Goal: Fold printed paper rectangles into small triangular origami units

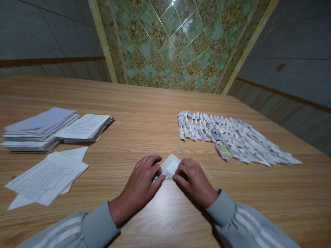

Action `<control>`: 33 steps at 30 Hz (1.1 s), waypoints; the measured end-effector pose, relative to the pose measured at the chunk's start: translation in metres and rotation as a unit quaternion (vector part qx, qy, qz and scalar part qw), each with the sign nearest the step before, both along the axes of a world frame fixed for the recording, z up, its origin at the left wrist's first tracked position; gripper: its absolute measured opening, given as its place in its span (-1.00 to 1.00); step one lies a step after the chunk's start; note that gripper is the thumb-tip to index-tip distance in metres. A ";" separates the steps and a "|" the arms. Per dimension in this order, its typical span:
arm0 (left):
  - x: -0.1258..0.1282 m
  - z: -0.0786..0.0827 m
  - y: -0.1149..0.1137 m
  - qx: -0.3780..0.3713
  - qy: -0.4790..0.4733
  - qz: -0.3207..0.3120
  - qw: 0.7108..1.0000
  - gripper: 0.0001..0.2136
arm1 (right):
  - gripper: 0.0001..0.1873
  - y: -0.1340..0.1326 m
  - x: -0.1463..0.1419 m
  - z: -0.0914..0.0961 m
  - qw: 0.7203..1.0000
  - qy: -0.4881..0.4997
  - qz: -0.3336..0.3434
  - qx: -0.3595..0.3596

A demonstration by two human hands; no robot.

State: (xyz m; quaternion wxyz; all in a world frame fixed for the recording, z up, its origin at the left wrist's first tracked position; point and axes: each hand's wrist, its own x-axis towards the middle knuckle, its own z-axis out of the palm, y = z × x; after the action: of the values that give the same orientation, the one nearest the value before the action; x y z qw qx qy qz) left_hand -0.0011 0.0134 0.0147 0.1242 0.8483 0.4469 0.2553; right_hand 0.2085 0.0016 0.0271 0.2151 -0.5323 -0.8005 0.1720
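The big brown wood table (141, 134) fills most of the scene. At its far side stands a shiny wall (178, 51) with green and brown squares set on their points. On the right of the table, a bit far, sits a big bunch of pointy papers (243, 144), folded and lined up in rows close to each other. Most are white, and one at the near edge of the bunch has some yellow on it. Two gray sleeves (100, 224) with white stripes come in from the near side, one left and one right. On the left, a thick pile (38, 129) of paper lies with a thinner pile (84, 127) just to its right, and the two touch. Near them, a few loose sheets (49, 174) with lines on them lie one over another. The left hand (144, 177) pinches the left side of a small folded paper, and the right hand (192, 179) pinches its right side. That small paper (170, 165) is in the near middle of the table, its tip pointing to the far side.
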 end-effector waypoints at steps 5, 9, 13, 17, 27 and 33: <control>0.000 -0.001 0.001 -0.001 0.015 0.005 1.000 -0.85 | -0.84 0.000 -0.004 -0.005 0.999 -0.024 -0.028 0.016; 0.001 -0.003 0.003 0.004 0.025 0.016 1.000 -0.86 | -0.84 0.000 -0.006 -0.005 0.997 -0.054 -0.048 0.020; 0.003 -0.003 0.004 0.009 0.040 0.029 0.999 -0.87 | -0.82 0.000 -0.007 -0.003 0.996 -0.073 -0.056 0.018; 0.003 -0.001 0.004 0.020 0.043 0.031 0.998 -0.87 | -0.82 0.001 -0.007 -0.003 0.995 -0.079 -0.052 0.020; 0.007 0.000 0.004 0.147 0.039 -0.091 0.984 -0.96 | -0.89 0.002 -0.002 -0.004 0.997 -0.072 -0.024 0.020; 0.007 0.000 0.004 0.178 0.089 -0.124 0.972 -0.93 | -0.88 0.003 -0.003 -0.005 0.997 -0.058 -0.028 0.032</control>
State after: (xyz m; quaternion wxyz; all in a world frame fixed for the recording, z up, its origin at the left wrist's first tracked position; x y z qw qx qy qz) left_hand 0.0061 0.0172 0.0150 -0.0379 0.9247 0.2952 0.2372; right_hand 0.2055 0.0050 0.0216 0.1898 -0.5565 -0.8015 0.1089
